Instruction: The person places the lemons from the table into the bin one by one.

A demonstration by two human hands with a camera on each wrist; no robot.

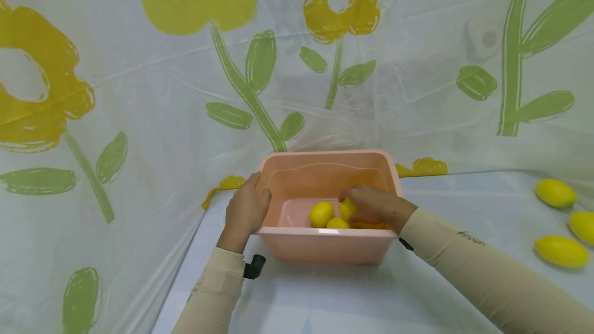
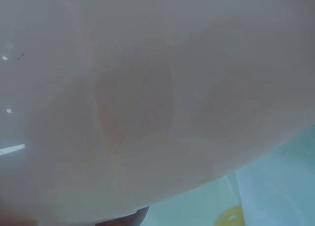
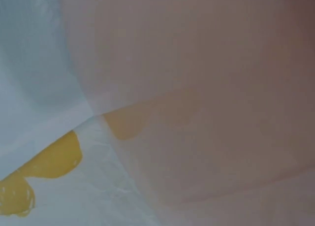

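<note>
Flowered backdrop (image 1: 394,92), pink tub (image 1: 325,246) (lemons (image 1: 321,214) inside)

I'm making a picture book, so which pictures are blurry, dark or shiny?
Head: bright and mostly clear, with soft shadows on the table and a little shine on the front rim of the pink tub; left wrist: dim and hazy, white glints at the left; right wrist: dim, the close-up tub blurry.

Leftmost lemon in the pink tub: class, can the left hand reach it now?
Probably yes: the left hand holds the pink tub at its left side; the open top leaves that lemon exposed.
</note>
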